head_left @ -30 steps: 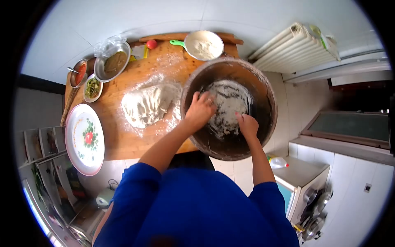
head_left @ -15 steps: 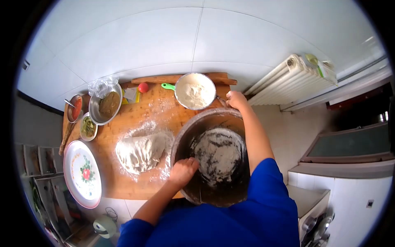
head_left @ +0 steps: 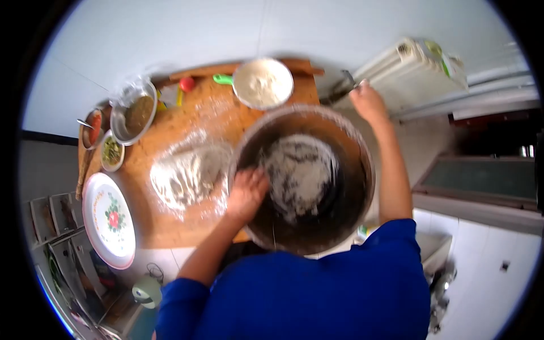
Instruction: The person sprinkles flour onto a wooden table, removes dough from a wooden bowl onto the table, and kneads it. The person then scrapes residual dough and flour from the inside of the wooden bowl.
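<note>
A large dark basin (head_left: 358, 192) stands tilted at the table's front right, with white flour (head_left: 300, 175) over its bottom. My left hand (head_left: 247, 192) is on its left rim, fingers curled over to the inside. Beyond the far right rim, my right hand (head_left: 368, 101) is closed on a dark, blade-like tool (head_left: 340, 90), blurred, its kind unclear. A floury lump of dough (head_left: 190, 175) lies left of the basin. Behind the basin sits a white bowl of flour (head_left: 263, 84) with a green handle (head_left: 222, 79).
At the left are a metal bowl with brown filling (head_left: 136, 113), a small bowl of red sauce (head_left: 93, 129), a dish of greens (head_left: 112, 152) and a flowered tray (head_left: 107, 221). A red ball-like item (head_left: 187, 84) lies at the back. A radiator (head_left: 396, 73) stands right.
My right hand has moved up and right, away from the basin's far rim, with the dark tool. My left hand stays at the left rim. The whole view has shifted.
</note>
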`<state>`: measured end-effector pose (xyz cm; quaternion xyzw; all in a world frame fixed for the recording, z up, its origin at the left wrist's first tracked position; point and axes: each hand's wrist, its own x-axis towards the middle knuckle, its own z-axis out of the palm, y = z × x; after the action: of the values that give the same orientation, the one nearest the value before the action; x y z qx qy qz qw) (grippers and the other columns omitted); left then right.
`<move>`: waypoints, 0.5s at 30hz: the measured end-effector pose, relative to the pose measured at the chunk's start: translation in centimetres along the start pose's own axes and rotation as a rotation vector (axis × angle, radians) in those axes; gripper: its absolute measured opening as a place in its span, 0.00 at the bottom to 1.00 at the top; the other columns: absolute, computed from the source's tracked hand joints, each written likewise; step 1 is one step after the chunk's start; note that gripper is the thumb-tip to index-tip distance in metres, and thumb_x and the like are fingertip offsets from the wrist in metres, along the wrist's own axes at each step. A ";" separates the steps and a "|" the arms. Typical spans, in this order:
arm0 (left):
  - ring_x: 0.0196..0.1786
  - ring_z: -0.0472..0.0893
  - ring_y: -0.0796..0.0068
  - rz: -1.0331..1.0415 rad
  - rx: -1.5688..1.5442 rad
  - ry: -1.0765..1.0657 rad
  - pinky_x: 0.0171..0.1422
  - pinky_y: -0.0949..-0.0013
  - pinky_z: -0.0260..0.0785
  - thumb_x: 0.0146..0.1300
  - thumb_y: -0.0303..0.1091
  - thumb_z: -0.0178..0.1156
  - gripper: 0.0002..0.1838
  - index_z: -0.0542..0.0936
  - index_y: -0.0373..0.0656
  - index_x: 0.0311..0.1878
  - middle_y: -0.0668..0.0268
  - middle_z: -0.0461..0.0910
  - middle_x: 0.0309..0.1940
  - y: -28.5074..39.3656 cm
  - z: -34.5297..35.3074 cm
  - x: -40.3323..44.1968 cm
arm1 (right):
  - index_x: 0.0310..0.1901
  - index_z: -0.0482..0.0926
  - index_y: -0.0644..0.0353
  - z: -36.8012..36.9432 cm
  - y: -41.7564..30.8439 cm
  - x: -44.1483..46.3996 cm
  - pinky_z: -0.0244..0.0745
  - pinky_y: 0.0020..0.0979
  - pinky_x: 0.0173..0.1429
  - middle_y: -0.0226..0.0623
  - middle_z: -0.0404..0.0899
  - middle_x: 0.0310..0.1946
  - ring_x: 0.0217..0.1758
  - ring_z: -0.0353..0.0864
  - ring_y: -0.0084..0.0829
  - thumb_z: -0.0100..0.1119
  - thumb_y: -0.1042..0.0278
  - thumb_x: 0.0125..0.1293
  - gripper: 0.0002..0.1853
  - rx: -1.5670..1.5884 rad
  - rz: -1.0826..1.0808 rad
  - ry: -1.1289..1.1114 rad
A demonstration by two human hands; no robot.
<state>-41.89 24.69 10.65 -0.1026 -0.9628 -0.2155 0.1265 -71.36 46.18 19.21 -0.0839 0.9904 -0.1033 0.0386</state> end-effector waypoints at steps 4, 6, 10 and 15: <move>0.68 0.55 0.57 0.003 0.149 0.002 0.69 0.49 0.45 0.53 0.26 0.52 0.25 0.69 0.48 0.57 0.66 0.61 0.63 0.9 -1.4 0.7 | 0.54 0.69 0.53 0.0 0.4 -18.5 0.70 0.47 0.43 0.55 0.75 0.33 0.38 0.74 0.54 0.44 0.67 0.58 0.20 0.092 -0.151 -0.038; 0.69 0.52 0.57 -0.050 0.201 0.003 0.69 0.50 0.44 0.54 0.26 0.50 0.29 0.63 0.50 0.63 0.66 0.55 0.66 1.4 -1.6 0.8 | 0.52 0.72 0.47 4.6 -0.7 -26.6 0.72 0.48 0.39 0.50 0.75 0.34 0.33 0.77 0.51 0.44 0.65 0.59 0.18 -0.019 -0.124 -0.244; 0.72 0.45 0.59 0.011 0.286 -0.075 0.72 0.53 0.38 0.57 0.28 0.45 0.31 0.57 0.48 0.67 0.65 0.49 0.69 1.3 -0.5 0.4 | 0.55 0.70 0.54 11.4 -4.5 -32.3 0.74 0.44 0.38 0.54 0.76 0.35 0.35 0.78 0.49 0.40 0.67 0.62 0.19 -0.093 -0.050 -0.434; 0.71 0.46 0.60 -0.022 0.240 -0.007 0.73 0.56 0.35 0.57 0.28 0.44 0.28 0.60 0.44 0.64 0.61 0.52 0.68 0.8 0.0 0.4 | 0.57 0.67 0.62 15.0 -5.4 -28.8 0.74 0.41 0.41 0.54 0.76 0.34 0.37 0.77 0.50 0.40 0.72 0.62 0.20 -0.062 -0.076 -0.243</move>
<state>-42.07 25.46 11.11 -0.0771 -0.9832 -0.0995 0.1321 -40.79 43.00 7.38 -0.1346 0.9772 -0.0628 0.1518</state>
